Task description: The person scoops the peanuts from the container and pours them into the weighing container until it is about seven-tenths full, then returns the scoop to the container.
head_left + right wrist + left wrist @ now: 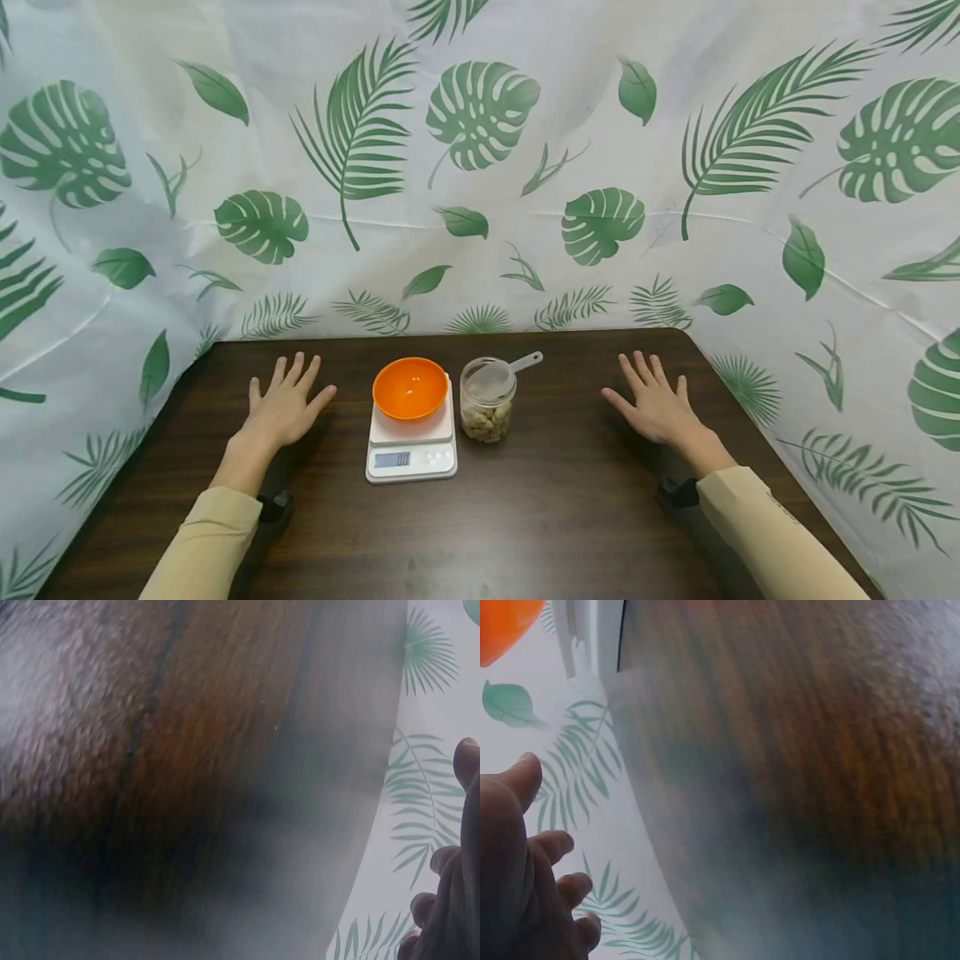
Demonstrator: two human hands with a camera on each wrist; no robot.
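Observation:
My left hand [281, 410] is spread palm down over the left part of the table, fingers straight, holding nothing. To its right stands a white kitchen scale [412, 462] with its display lit, and an orange bowl [410, 389] sits on the scale's platform. Beside the scale is a clear jar [486, 421] partly filled with pale, lumpy pieces. A white scoop [495, 379] lies across the jar's mouth, handle pointing right. Over on the table's right part, my right hand [660, 408] is likewise spread and holds nothing. In the left wrist view the bowl [504, 628] shows at the top corner.
The dark wooden table [480, 533] has a rounded far right corner. Behind it and along both sides hangs a white sheet [525, 283] printed with green leaves. A dark wrist device [276, 506] is on the left wrist, another [678, 493] on the right.

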